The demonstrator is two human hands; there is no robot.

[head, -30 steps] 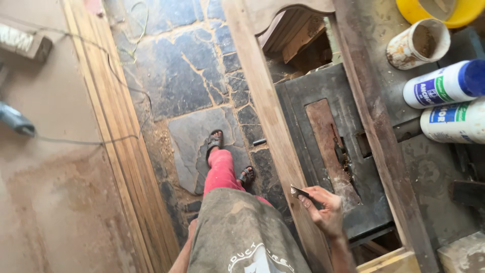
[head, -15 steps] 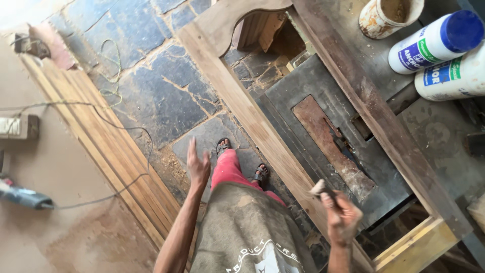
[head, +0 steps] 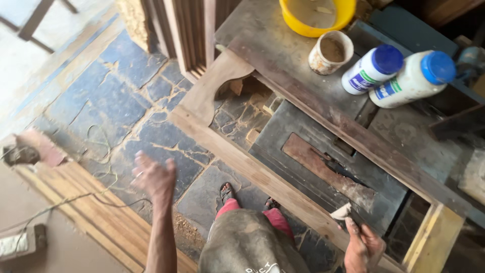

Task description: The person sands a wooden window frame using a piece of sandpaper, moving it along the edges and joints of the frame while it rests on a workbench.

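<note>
Dark stone slabs with pale cracked joints cover the floor, dusted with sawdust. Over it lies a wooden frame with a curved top rail, one long side resting on a grimy counter and the other running across just in front of the person's feet. Under the frame sits a dark metal saw table with a rusty insert plate.

The right hand, low at the bottom edge, is closed around a small scraper with a pale blade; the blade's tip sits at the near rail of the frame, just beside the saw table's corner. The left hand is raised over the floor, fingers spread and loose, holding nothing and well apart from the frame.

On the counter stand a yellow bowl and a stained cup with brown filler, and beside them lie two white bottles with blue caps, touching each other. At the left, striped wooden boards lie along the floor with a thin cable trailing over them.
</note>
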